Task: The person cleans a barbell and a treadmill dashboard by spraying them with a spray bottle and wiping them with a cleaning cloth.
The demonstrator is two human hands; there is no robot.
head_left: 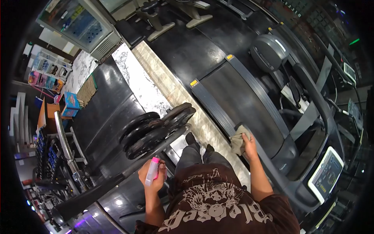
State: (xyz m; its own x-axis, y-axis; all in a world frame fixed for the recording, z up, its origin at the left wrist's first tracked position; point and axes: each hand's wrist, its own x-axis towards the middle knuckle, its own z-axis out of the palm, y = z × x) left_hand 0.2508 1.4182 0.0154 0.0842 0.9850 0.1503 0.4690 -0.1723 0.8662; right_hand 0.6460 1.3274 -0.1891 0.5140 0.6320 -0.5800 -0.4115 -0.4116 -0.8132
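Note:
My left hand [147,175] is closed around a small clear bottle with a pink top [152,171], held upright in front of my body. Just beyond it are black weight plates [146,132] on a rack with a long dark bar. In my right hand [249,146] is a crumpled grey-beige cloth [237,141]. The cloth lies against the end of a treadmill's dark handrail [265,165], fingers gripping its near edge. The treadmill's belt [241,105] stretches out beyond the cloth.
A treadmill console with a lit screen [326,174] stands at the right. A marble-look step [167,74] runs diagonally past my feet. A glass-door fridge [83,27], a blue box [71,104] and a chrome bar [64,136] are at the left. Exercise bikes [156,23] stand farther off.

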